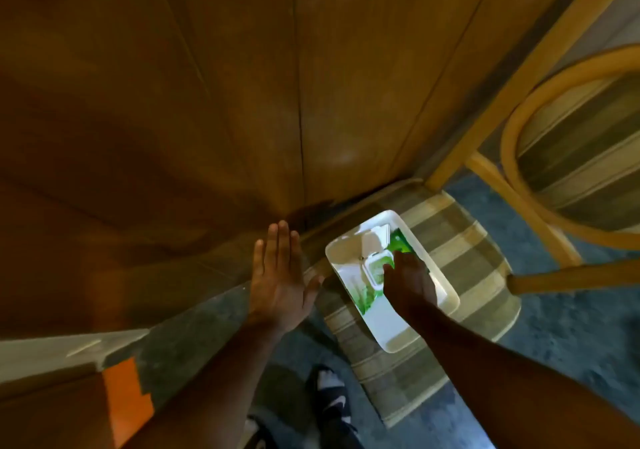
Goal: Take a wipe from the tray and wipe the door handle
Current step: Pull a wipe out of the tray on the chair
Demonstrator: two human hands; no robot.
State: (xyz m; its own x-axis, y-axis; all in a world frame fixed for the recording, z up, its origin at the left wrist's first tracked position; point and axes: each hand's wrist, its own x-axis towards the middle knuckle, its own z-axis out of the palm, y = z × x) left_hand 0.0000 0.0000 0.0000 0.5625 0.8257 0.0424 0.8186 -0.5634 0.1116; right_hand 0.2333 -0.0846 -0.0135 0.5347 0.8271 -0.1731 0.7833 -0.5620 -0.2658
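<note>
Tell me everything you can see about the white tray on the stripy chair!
The white rectangular plastic tray has rounded corners and low walls. It lies flat and slantwise on the striped cushioned chair seat, near the brown wooden door. Inside lies a green-and-white wipes pack with its white flip lid open. The right hand reaches in, fingertips at the pack's opening.

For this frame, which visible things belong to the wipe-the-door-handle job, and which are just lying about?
Belongs to the job:
- white tray on the striped chair seat
- green wipes pack, flap lid open
- right hand reaching into the pack opening
- left hand, flat and empty
- wooden door; no handle in view

Just lying about:
- striped chair seat
- second wooden chair
- orange patch
</note>
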